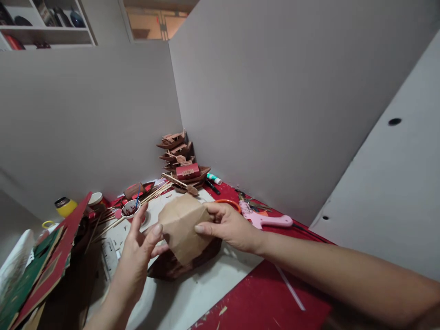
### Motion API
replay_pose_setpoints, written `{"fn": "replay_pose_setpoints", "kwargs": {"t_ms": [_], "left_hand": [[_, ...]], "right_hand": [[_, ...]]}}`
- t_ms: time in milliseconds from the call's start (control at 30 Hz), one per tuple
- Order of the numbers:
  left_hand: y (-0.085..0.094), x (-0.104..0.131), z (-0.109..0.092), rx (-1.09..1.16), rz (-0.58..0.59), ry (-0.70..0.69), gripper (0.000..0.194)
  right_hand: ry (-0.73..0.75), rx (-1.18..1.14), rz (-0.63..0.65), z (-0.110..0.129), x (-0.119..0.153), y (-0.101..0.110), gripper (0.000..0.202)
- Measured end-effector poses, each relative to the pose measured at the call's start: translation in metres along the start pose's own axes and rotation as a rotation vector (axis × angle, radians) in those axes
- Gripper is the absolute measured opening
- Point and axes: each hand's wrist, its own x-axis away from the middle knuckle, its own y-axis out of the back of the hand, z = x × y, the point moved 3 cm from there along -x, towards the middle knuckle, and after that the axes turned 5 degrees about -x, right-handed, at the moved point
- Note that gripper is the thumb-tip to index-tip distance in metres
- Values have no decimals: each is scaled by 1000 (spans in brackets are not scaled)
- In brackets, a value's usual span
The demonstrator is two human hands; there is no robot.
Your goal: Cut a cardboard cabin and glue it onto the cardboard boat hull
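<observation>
My right hand [233, 227] pinches a creased piece of brown kraft paper [182, 222] between thumb and fingers at its right edge. At the paper's left edge is my left hand [140, 247], fingers spread apart; whether its fingertips touch the paper I cannot tell. Below the paper lies a dark brown model boat hull [168, 268], partly hidden by the paper, on a white sheet [216, 288].
Small brown model boats [175, 149] are stacked in the corner. A pink glue gun [271, 221] lies at right, its cord trailing. At left are a paint cup [131, 208], thin wooden sticks [156, 195], a yellow bottle [66, 208] and leaning red cardboard [65, 247]. Grey partitions [257, 101] enclose the desk.
</observation>
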Motion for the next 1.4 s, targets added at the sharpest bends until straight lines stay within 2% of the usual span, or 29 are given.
{"fn": "replay_pose_setpoints", "kwargs": {"t_ms": [67, 167, 233, 300, 367, 433, 500, 567, 667, 733, 900, 1033, 1100, 1167, 1233, 1300, 1400], "left_hand": [[-9, 6, 2, 50, -13, 34, 89], [-17, 12, 5, 105, 74, 28, 91], [-17, 14, 9, 94, 110, 18, 83], [-17, 14, 10, 66, 131, -4, 77], [-19, 17, 10, 37, 163, -34, 77], [-24, 21, 7, -10, 203, -53, 80], [-29, 28, 4, -91, 220, -70, 87], [-30, 33, 1, -217, 186, -98, 85], [-29, 36, 0, -399, 143, -185, 57], [-27, 35, 1, -475, 165, -265, 41], [-26, 34, 0, -662, 177, -578, 26], [-29, 35, -4, -723, 209, -744, 14], [-29, 34, -3, -728, 215, -717, 8], [-29, 31, 2, -731, 236, -606, 7], [-28, 28, 8, -720, 231, -495, 15], [-27, 26, 12, -684, 203, -439, 21], [-27, 24, 15, -653, 224, -428, 15]], "right_hand": [[33, 23, -35, -2, 1, -1, 34], [22, 194, 21, 0, 6, -3, 35], [154, 485, -10, 10, 10, -1, 45], [388, 836, -36, 24, 15, -1, 75], [565, 1097, 76, 32, 17, -6, 99], [585, 1204, 253, 33, 17, -11, 95], [541, 1194, 336, 31, 16, -12, 78], [524, 1138, 320, 31, 16, -12, 68], [552, 1085, 271, 30, 18, -12, 67], [577, 1044, 272, 29, 21, -14, 63], [535, 954, 308, 22, 26, -16, 25], [424, 898, 377, 14, 28, -14, 17], [380, 888, 377, 13, 27, -12, 17], [338, 900, 344, 14, 26, -10, 13], [293, 930, 301, 17, 24, -8, 12], [240, 962, 284, 20, 22, -7, 12], [182, 982, 287, 24, 21, -6, 30]]}}
